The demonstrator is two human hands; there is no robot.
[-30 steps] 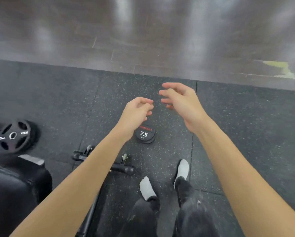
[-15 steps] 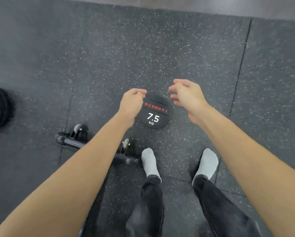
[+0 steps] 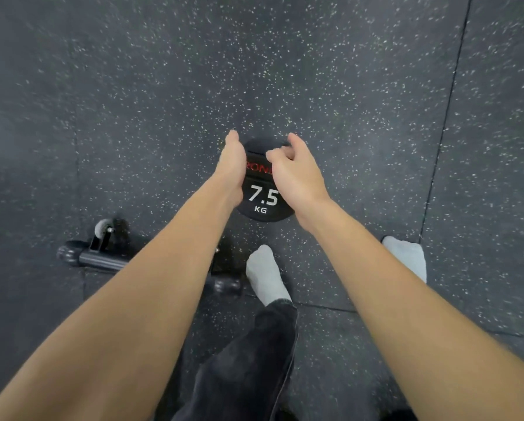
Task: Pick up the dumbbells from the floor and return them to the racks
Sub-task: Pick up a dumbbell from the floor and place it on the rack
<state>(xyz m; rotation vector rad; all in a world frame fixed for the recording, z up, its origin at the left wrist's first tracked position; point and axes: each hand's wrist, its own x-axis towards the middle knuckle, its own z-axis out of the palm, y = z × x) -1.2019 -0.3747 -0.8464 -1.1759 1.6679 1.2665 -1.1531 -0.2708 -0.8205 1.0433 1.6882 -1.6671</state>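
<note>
A black dumbbell [image 3: 262,197] marked 7.5 KG stands on end on the speckled rubber floor, its round top face toward me. My left hand [image 3: 231,165] lies against the left rim of that face, thumb pointing forward, its fingers hidden underneath. My right hand [image 3: 294,168] hovers over the right part of the face with its fingers loosely curled above the red lettering and nothing visibly held. The dumbbell's handle and lower head are hidden below the top face.
A black bench foot bar [image 3: 102,259] with a small wheel [image 3: 104,230] lies on the floor to the left, passing under my left forearm. My feet in white socks [image 3: 265,273] stand just behind the dumbbell. Floor mat seams run at the right.
I have bent lower, so the dumbbell looks larger. Both hands came down and inward from beside the dumbbell onto its top face.
</note>
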